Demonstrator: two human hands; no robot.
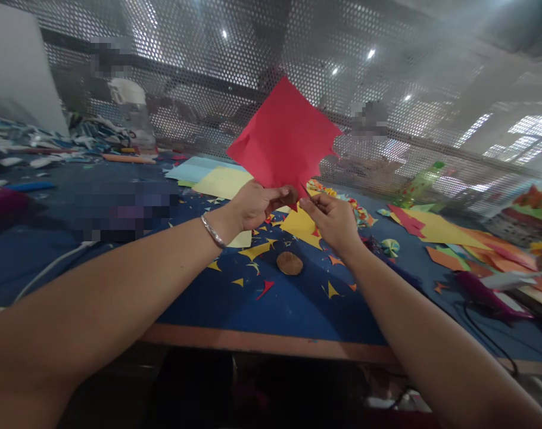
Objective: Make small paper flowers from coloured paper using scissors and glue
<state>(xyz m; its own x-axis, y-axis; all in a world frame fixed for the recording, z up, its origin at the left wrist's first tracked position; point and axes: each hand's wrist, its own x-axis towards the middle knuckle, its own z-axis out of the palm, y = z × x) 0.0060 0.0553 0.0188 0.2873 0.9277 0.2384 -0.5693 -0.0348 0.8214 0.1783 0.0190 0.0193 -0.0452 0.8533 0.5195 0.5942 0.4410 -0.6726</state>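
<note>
A sheet of red paper [283,137] stands up on one corner in front of me, with notches cut into its lower right edge. My left hand [257,205] pinches it near the bottom corner. At that same corner, my right hand [333,220] is closed around small scissors [305,192]; only a thin dark blade shows, and the fingers cover the rest. Below the hands lies a brown round piece [289,263]. Around it are a yellow sheet [303,226], curved yellow scraps [256,250] and a red scrap [265,289].
Light blue paper [195,168] and pale yellow paper [221,182] lie beyond my left hand. To the right are coloured sheets [449,226], a green-capped bottle [425,182] and a purple device [494,295] with a cable. A clear bottle [139,122] stands back left, before a perforated metal screen [199,71].
</note>
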